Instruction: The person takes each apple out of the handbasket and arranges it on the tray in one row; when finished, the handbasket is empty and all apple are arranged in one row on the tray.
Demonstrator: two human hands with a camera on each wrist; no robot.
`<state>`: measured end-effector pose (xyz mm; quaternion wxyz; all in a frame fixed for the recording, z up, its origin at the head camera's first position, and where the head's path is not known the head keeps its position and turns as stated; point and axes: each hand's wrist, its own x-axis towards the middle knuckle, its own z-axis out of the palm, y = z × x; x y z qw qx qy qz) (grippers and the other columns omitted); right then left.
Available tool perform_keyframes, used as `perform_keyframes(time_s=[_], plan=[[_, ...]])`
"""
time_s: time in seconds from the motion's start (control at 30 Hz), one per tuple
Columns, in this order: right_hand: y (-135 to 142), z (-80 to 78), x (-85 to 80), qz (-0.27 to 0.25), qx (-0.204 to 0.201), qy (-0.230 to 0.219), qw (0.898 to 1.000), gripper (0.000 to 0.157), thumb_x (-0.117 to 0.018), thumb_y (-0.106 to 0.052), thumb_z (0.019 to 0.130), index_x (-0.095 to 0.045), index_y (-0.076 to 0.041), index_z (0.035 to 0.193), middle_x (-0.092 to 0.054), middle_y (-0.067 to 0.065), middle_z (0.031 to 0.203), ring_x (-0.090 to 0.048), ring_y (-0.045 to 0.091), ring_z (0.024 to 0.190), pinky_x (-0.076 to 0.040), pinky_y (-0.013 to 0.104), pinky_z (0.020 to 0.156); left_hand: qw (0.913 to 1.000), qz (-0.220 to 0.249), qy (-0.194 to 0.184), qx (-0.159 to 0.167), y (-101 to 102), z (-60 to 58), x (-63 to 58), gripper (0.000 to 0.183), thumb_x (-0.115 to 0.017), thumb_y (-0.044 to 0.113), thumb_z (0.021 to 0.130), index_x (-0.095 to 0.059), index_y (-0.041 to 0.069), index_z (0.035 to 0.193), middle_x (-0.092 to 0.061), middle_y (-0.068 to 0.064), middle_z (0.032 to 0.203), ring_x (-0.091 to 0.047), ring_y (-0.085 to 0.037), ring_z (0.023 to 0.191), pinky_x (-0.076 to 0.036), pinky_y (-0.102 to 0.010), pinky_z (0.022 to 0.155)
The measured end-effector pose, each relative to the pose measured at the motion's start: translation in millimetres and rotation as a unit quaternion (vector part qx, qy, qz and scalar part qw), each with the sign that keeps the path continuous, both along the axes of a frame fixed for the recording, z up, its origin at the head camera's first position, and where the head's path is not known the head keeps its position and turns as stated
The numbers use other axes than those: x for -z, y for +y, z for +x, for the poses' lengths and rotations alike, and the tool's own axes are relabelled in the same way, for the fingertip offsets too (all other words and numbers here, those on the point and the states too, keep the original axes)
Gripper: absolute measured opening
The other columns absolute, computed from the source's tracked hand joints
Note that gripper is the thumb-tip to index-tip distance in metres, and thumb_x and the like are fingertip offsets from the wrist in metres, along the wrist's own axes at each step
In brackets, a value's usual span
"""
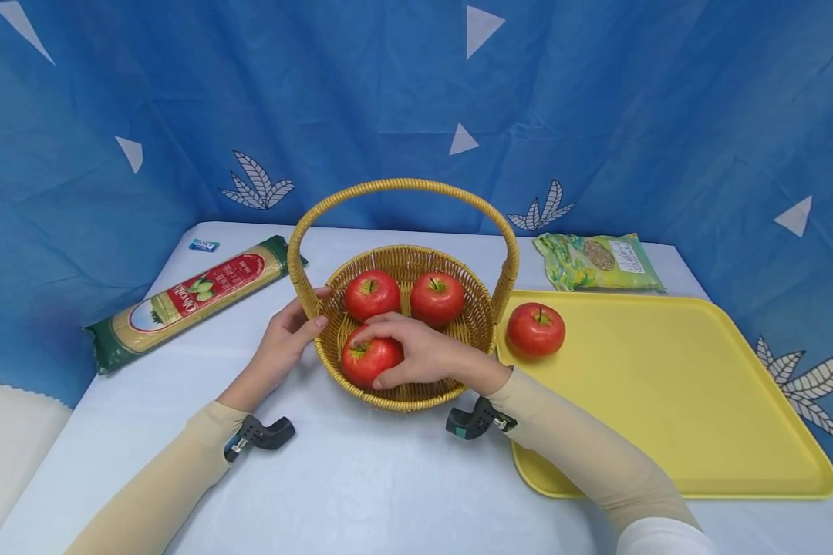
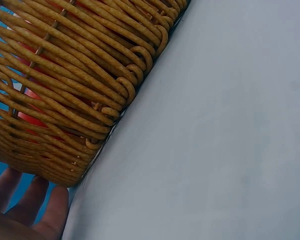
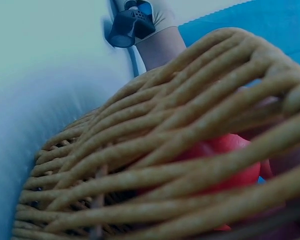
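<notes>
A wicker basket (image 1: 406,402) with a tall arched handle stands in the middle of the table. Two red apples (image 1: 372,296) (image 1: 437,299) lie toward its back. My right hand (image 1: 419,351) reaches over the near rim and grips a third apple (image 1: 369,359) at the basket's front left, thumb and fingers curled round it. At the left side, my left hand (image 1: 288,339) holds the basket where the handle meets the rim, its thumb over the edge. The left wrist view shows its fingers (image 2: 27,202) against the outer weave. Through the weave in the right wrist view, a red apple (image 3: 230,157) shows.
Right of the basket is a yellow tray (image 1: 666,393) with a red apple (image 1: 536,330) at its upper left corner. A green food packet (image 1: 597,264) lies behind the tray. A long pasta pack (image 1: 194,301) and a small blue packet (image 1: 204,245) lie to the left.
</notes>
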<state>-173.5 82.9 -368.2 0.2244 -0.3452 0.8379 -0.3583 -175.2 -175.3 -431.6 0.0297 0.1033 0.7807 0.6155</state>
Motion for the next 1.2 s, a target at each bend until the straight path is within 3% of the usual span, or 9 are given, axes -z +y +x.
perform_keyframes(time_s=[0.13, 0.37, 0.43, 0.63, 0.77, 1.03, 1.2], plan=[[0.4, 0.4, -0.2, 0.002, 0.0, 0.0, 1.0, 0.055, -0.081, -0.021, 0.082, -0.064, -0.021, 0.134, -0.047, 0.009, 0.15, -0.049, 0.026, 0.135, -0.054, 0.043, 0.105, 1.0, -0.004, 0.001, 0.0, 0.0, -0.1, -0.2, 0.05, -0.054, 0.02, 0.106, -0.043, 0.013, 0.154, -0.043, -0.013, 0.16, -0.042, -0.033, 0.148, -0.039, -0.055, 0.118], [-0.5, 0.8, 0.6, 0.002, 0.0, 0.006, 1.0, 0.054, -0.08, -0.02, 0.083, -0.064, -0.021, 0.135, -0.046, 0.008, 0.152, -0.049, 0.025, 0.136, -0.052, 0.045, 0.106, 0.9999, -0.014, 0.0, -0.001, -1.2, 0.5, 0.0, 0.05, -0.054, 0.024, 0.106, -0.043, 0.015, 0.154, -0.043, -0.011, 0.161, -0.043, -0.032, 0.147, -0.046, -0.02, 0.107], [-0.5, 0.6, 0.9, 0.003, 0.0, 0.011, 1.0, 0.054, -0.08, -0.02, 0.083, -0.064, -0.021, 0.135, -0.046, 0.008, 0.153, -0.049, 0.025, 0.137, -0.052, 0.046, 0.107, 0.9999, -0.013, -0.001, 0.0, -1.2, 0.4, 0.2, 0.05, -0.054, 0.023, 0.106, -0.043, 0.015, 0.154, -0.043, -0.011, 0.161, -0.043, -0.032, 0.147, -0.046, -0.022, 0.108], [0.0, 0.8, 0.5, 0.003, -0.001, 0.017, 1.0, 0.055, -0.08, -0.02, 0.083, -0.063, -0.02, 0.136, -0.048, 0.007, 0.151, -0.05, 0.024, 0.135, -0.052, 0.045, 0.107, 1.0, -0.008, -0.003, 0.0, -0.5, 0.1, 0.5, 0.05, -0.054, 0.022, 0.106, -0.043, 0.014, 0.154, -0.043, -0.012, 0.161, -0.042, -0.032, 0.148, -0.041, -0.052, 0.117], [0.4, 0.8, 0.4, 0.002, -0.001, 0.02, 1.0, 0.056, -0.081, -0.021, 0.083, -0.063, -0.021, 0.136, -0.049, 0.007, 0.15, -0.05, 0.024, 0.135, -0.053, 0.045, 0.106, 1.0, -0.005, -0.004, -0.001, 0.1, 0.0, 0.6, 0.05, -0.054, 0.022, 0.106, -0.043, 0.014, 0.154, -0.043, -0.011, 0.161, -0.042, -0.033, 0.148, -0.039, -0.057, 0.117], [1.8, 0.0, 0.0, -0.009, -0.001, 0.013, 1.0, 0.056, -0.081, -0.021, 0.083, -0.063, -0.02, 0.136, -0.053, 0.004, 0.148, -0.051, 0.022, 0.134, -0.053, 0.042, 0.106, 0.9999, -0.011, -0.001, 0.0, -0.6, 0.8, 0.4, 0.05, -0.053, 0.021, 0.106, -0.043, 0.014, 0.154, -0.042, -0.012, 0.161, -0.042, -0.033, 0.147, -0.041, -0.054, 0.117], [5.9, -0.1, -2.3, -0.024, 0.007, 0.01, 1.0, 0.056, -0.08, -0.022, 0.084, -0.062, -0.021, 0.137, -0.057, 0.001, 0.145, -0.051, 0.021, 0.133, -0.054, 0.039, 0.105, 0.9999, -0.012, -0.004, 0.001, -1.0, 0.2, 1.5, 0.05, -0.053, 0.02, 0.106, -0.043, 0.015, 0.154, -0.043, -0.012, 0.161, -0.043, -0.032, 0.147, -0.047, -0.024, 0.109]])
